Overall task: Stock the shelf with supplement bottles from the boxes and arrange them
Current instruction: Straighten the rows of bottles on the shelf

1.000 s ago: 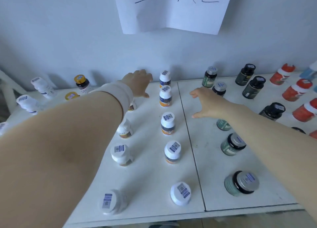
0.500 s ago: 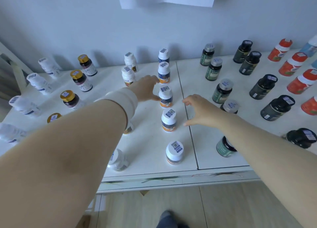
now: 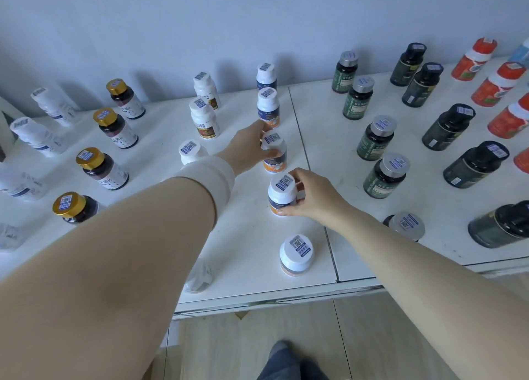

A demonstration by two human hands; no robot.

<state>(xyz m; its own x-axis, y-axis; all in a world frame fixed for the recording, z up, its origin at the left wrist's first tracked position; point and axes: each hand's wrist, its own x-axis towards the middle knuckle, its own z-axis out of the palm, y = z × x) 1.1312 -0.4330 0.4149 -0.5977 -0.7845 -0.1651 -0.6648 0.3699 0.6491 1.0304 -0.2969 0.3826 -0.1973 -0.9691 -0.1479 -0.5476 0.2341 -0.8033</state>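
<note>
Left hand (image 3: 247, 149) curled round white-capped bottle (image 3: 273, 141), mid column on smooth white shelf (image 3: 323, 139). Right hand (image 3: 313, 198) pinching next bottle (image 3: 282, 189), just nearer the edge. Both round glossy plastic with orange label band and barcode sticker on flat cap. Soft white cuff (image 3: 211, 176) on left wrist.

The left forearm (image 3: 128, 250) half hides a white bottle (image 3: 199, 276).

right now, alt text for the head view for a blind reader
A person's left hand grips the middle white-capped bottle and the right hand the bottle in front of it, in a column of five on a white shelf. Gold-capped bottles stand to the left, silver-capped bottles and black bottles to the right.
</note>
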